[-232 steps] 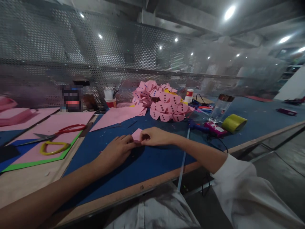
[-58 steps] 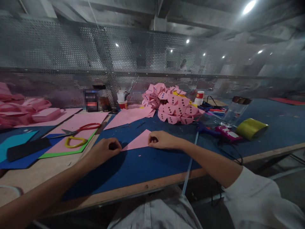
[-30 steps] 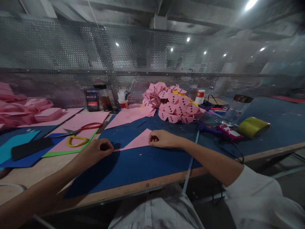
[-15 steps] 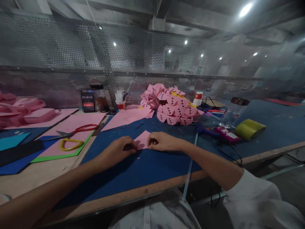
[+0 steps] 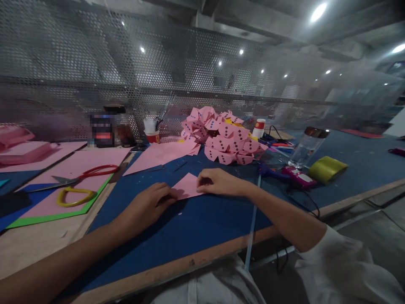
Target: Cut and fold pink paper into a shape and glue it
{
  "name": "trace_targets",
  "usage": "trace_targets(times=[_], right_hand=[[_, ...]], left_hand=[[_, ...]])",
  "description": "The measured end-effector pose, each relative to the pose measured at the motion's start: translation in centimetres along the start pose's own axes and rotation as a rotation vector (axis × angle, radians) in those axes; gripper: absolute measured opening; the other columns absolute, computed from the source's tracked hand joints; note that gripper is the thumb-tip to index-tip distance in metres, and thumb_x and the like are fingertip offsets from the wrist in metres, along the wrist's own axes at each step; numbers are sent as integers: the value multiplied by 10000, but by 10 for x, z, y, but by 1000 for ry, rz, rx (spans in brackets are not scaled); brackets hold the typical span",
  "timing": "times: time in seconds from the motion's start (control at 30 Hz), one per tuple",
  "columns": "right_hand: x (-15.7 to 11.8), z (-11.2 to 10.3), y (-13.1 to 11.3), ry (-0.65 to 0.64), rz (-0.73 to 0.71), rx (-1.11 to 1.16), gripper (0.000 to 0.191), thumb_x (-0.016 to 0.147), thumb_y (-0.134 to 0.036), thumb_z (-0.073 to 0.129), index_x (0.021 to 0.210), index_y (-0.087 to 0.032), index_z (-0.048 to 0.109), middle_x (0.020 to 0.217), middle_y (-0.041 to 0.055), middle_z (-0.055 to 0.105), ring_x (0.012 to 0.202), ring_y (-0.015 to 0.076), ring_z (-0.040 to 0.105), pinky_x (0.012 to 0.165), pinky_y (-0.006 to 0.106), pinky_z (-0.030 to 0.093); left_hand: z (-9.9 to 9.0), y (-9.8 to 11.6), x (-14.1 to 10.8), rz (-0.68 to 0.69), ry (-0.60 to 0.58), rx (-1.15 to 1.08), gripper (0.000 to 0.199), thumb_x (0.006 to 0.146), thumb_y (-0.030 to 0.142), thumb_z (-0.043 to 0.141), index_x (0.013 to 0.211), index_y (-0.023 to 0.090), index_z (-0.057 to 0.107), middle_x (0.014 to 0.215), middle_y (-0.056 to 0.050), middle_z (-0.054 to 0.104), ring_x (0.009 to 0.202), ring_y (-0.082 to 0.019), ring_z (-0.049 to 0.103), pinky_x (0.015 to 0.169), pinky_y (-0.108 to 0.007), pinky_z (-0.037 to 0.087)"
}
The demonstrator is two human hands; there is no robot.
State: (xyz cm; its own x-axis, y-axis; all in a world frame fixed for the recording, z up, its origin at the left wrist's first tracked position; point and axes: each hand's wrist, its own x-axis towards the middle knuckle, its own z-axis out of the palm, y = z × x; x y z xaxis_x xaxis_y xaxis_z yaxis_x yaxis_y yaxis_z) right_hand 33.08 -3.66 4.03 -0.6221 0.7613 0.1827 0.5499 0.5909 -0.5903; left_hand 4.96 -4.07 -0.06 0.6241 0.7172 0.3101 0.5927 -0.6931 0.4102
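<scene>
A small piece of pink paper lies on the blue table mat between my two hands. My left hand pinches its left corner, thumb and fingers together. At the opposite corner my right hand is closed on the paper, with its fingers curled. Behind the hands lie larger pink paper sheets. Beyond and to the right is a heap of folded pink paper pieces marked with dark and blue dots.
Scissors with red and yellow handles lie on coloured sheets at left. To the right stand a glass jar, a yellow roll and a purple device. Paper cups stand at the back. A pale strip hangs over the front edge.
My view has turned slightly right. My hands have drawn a little farther apart, and more of the pink paper shows between them. Both still hold its corners.
</scene>
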Motion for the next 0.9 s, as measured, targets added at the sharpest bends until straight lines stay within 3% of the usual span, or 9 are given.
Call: trace_targets(times=[0.13, 0.57, 0.9], right_hand=[[0, 7, 5, -73, -46, -46, 135, 865, -288, 731, 927, -170, 712, 936, 31, 662, 845, 156, 603, 746, 249, 429], [2, 8, 8, -58, -13, -70, 97, 871, -273, 723, 895, -179, 728, 922, 24, 694, 854, 160, 605, 748, 244, 406], [6, 10, 9, -40, 118, -134, 152, 873, -323, 716, 912, -178, 738, 903, 26, 714, 819, 157, 609, 691, 241, 365]], left_hand=[[1, 0, -1, 26, 25, 15, 220, 972, 358, 533, 986, 242, 719, 926, -46, 697, 899, -229, 637, 791, -318, 467], [-2, 4, 3, -85, 18, -58, 238, 932, 397, 559, 913, 218, 715, 926, -48, 720, 862, -223, 659, 769, -320, 481], [-5, 6, 7, -239, 25, -55, 345, 884, 541, 583, 904, 229, 728, 814, -29, 726, 693, -206, 610, 638, -293, 427]])
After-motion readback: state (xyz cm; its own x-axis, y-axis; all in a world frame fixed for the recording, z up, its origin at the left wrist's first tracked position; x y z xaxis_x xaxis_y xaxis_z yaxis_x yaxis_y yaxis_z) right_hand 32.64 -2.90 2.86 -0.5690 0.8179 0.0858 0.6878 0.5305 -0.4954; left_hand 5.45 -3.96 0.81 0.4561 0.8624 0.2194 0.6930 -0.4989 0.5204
